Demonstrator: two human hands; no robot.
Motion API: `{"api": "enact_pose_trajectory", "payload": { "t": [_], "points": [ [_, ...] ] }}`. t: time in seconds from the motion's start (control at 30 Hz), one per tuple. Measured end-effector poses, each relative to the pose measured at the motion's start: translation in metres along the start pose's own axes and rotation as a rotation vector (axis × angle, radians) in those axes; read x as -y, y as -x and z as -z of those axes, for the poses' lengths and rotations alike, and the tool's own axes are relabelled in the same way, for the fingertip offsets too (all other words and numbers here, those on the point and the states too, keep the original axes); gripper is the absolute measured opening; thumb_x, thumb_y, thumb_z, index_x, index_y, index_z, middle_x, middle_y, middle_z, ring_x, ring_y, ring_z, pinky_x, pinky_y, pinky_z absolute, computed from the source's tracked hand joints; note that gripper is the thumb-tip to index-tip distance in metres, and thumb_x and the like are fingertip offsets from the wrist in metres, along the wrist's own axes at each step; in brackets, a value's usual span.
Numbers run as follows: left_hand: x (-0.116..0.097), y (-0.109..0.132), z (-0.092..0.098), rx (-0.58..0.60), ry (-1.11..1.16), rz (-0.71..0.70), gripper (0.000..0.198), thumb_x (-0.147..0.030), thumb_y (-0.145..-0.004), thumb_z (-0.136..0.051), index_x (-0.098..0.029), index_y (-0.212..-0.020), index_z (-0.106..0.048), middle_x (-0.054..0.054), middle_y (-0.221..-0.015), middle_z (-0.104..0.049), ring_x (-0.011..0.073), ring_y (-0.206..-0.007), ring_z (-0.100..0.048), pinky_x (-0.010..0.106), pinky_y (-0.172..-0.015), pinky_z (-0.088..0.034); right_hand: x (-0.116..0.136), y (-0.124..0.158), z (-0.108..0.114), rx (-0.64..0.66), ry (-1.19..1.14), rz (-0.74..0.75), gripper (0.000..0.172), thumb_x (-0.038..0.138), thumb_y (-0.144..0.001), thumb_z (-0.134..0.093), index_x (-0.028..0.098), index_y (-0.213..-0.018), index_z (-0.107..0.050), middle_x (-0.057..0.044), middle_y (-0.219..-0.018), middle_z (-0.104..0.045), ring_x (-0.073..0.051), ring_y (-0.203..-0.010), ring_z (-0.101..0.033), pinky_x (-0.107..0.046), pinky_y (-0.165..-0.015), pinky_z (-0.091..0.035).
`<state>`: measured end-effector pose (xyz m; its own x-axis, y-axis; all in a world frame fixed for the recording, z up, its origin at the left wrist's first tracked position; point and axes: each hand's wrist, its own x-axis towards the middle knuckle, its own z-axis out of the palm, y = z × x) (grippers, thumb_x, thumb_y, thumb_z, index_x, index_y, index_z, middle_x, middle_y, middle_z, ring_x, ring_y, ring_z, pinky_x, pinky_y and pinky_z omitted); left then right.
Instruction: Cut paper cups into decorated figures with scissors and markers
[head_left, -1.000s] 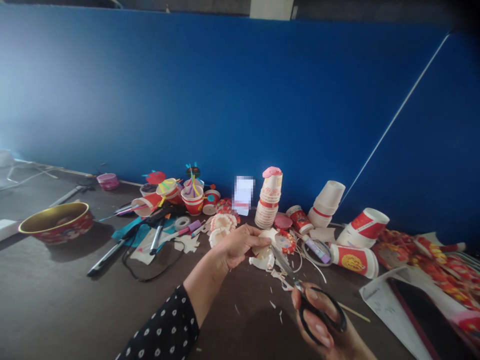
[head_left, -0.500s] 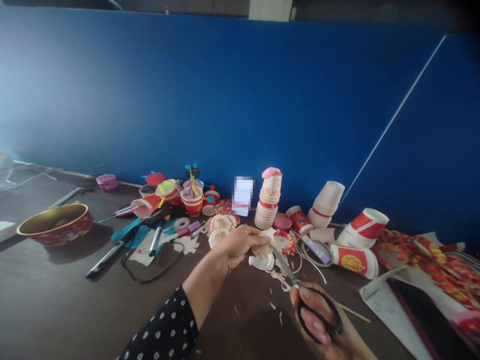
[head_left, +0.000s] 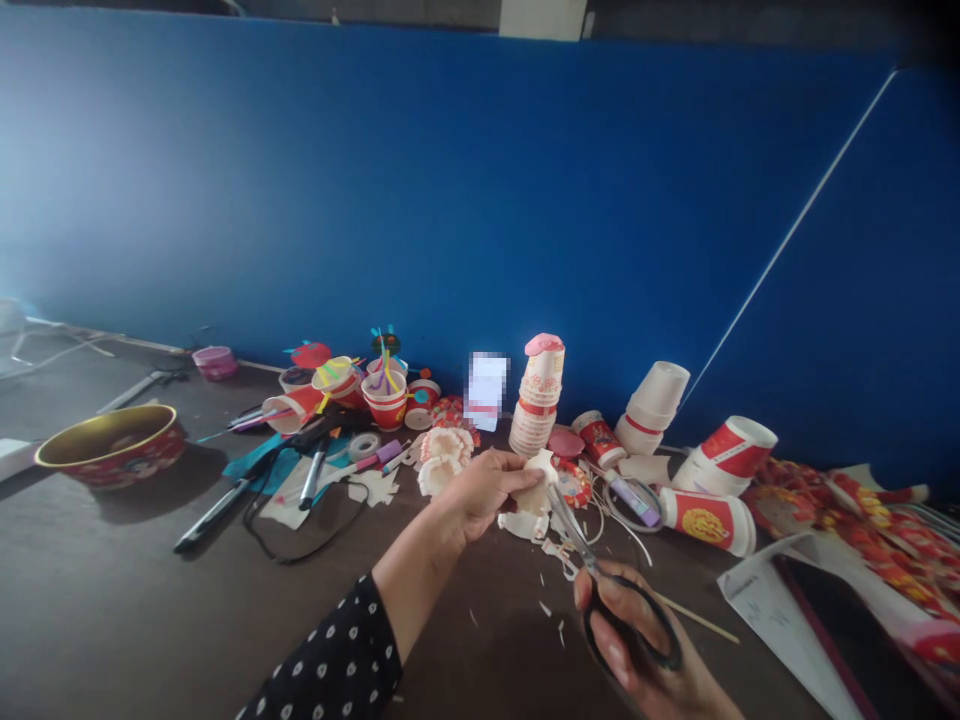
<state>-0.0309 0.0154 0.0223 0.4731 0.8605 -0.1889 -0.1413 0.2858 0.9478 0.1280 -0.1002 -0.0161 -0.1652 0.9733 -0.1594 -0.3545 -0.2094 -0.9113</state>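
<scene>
My left hand [head_left: 480, 493] pinches a curled piece of white paper cup [head_left: 537, 490] between thumb and fingers. My right hand [head_left: 637, 640] is shut on black-handled scissors [head_left: 622, 620], fingers through the loops. Their steel blades [head_left: 568, 529] reach up to the paper's lower right edge, and the tips look close to touching it. Below the held piece lies a white cut paper scrap [head_left: 521, 524]. Small paper clippings [head_left: 555, 580] are strewn over the dark table [head_left: 225, 610] under both hands.
Behind my hands stand stacked paper cups [head_left: 536, 395], red-and-white cups [head_left: 709, 520], frilled paper rosettes [head_left: 442, 462] and a gold-rimmed red bowl [head_left: 111, 447]. Also on the table are a glue gun [head_left: 300, 440], markers, tape and a black cable, with a blue wall behind.
The paper piece now stands more upright in my left hand. My right hand and the scissors have shifted slightly left, with the blades still at the paper's edge.
</scene>
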Motion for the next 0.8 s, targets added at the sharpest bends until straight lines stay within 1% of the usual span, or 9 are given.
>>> {"api": "enact_pose_trajectory", "payload": {
  "t": [0.13,0.2,0.3,0.47,0.63,0.73,0.8],
  "points": [
    [0.0023,-0.001,0.0003,0.044,0.0,0.001,0.024,-0.034,-0.059,-0.068,-0.013,-0.062,-0.059,-0.003,-0.051,-0.048,0.0061,-0.047,-0.039,0.022,-0.048,-0.026,-0.0033,0.0,0.0029,0.013,-0.048,0.017,0.026,0.039,-0.072,-0.063,0.013,-0.074,-0.061,0.005,-0.042,-0.043,-0.002,-0.034,-0.032,-0.013,-0.035,-0.021],
    [0.0036,-0.0017,0.0008,0.058,0.003,-0.01,0.026,-0.035,-0.058,-0.068,-0.012,-0.061,-0.058,-0.003,-0.05,-0.047,0.0057,-0.046,-0.037,0.022,-0.047,-0.025,-0.0051,0.0002,0.0039,0.015,-0.089,0.0,0.027,0.039,-0.073,-0.061,0.013,-0.073,-0.061,0.006,-0.04,-0.04,-0.001,-0.034,-0.03,-0.013,-0.034,-0.021],
    [0.0042,-0.002,0.0011,0.062,0.012,-0.02,0.028,-0.037,-0.058,-0.069,-0.012,-0.061,-0.057,-0.003,-0.05,-0.047,0.0056,-0.046,-0.037,0.022,-0.047,-0.024,-0.0055,0.0006,0.0038,0.009,-0.139,-0.029,0.027,0.039,-0.072,-0.063,0.012,-0.071,-0.061,0.007,-0.04,-0.037,-0.001,-0.033,-0.026,-0.012,-0.033,-0.02],
    [0.0022,-0.0009,0.0007,0.092,0.023,-0.023,0.027,-0.037,-0.059,-0.068,-0.013,-0.059,-0.056,-0.004,-0.048,-0.045,0.0055,-0.045,-0.036,0.023,-0.046,-0.023,-0.0016,0.0004,0.0016,-0.033,-0.145,-0.054,0.029,0.04,-0.066,-0.069,0.012,-0.069,-0.061,0.008,-0.038,-0.036,0.001,-0.034,-0.024,-0.009,-0.032,-0.02],
    [0.0022,-0.0007,0.0009,0.094,0.041,-0.024,0.028,-0.037,-0.058,-0.068,-0.013,-0.058,-0.055,-0.004,-0.047,-0.043,0.005,-0.044,-0.035,0.022,-0.046,-0.023,-0.0003,-0.0006,0.0005,-0.044,-0.16,-0.093,0.028,0.039,-0.065,-0.069,0.012,-0.067,-0.061,0.01,-0.037,-0.033,0.001,-0.032,-0.02,-0.009,-0.03,-0.019],
    [0.0032,-0.0011,0.0006,0.087,0.048,-0.029,0.029,-0.037,-0.057,-0.069,-0.013,-0.056,-0.053,-0.005,-0.047,-0.043,0.0048,-0.044,-0.035,0.022,-0.046,-0.024,-0.0003,-0.0006,0.0003,-0.057,-0.154,-0.102,0.029,0.039,-0.064,-0.07,0.013,-0.066,-0.06,0.01,-0.036,-0.032,0.001,-0.032,-0.02,-0.009,-0.03,-0.017],
    [0.0039,-0.0017,0.0002,0.075,0.05,-0.025,0.028,-0.036,-0.057,-0.069,-0.012,-0.057,-0.054,-0.004,-0.048,-0.045,0.0049,-0.044,-0.037,0.022,-0.046,-0.025,0.0,-0.0001,0.0004,-0.081,-0.129,-0.083,0.029,0.04,-0.064,-0.07,0.013,-0.066,-0.06,0.01,-0.036,-0.033,0.001,-0.032,-0.021,-0.009,-0.031,-0.017]
  ]
}}
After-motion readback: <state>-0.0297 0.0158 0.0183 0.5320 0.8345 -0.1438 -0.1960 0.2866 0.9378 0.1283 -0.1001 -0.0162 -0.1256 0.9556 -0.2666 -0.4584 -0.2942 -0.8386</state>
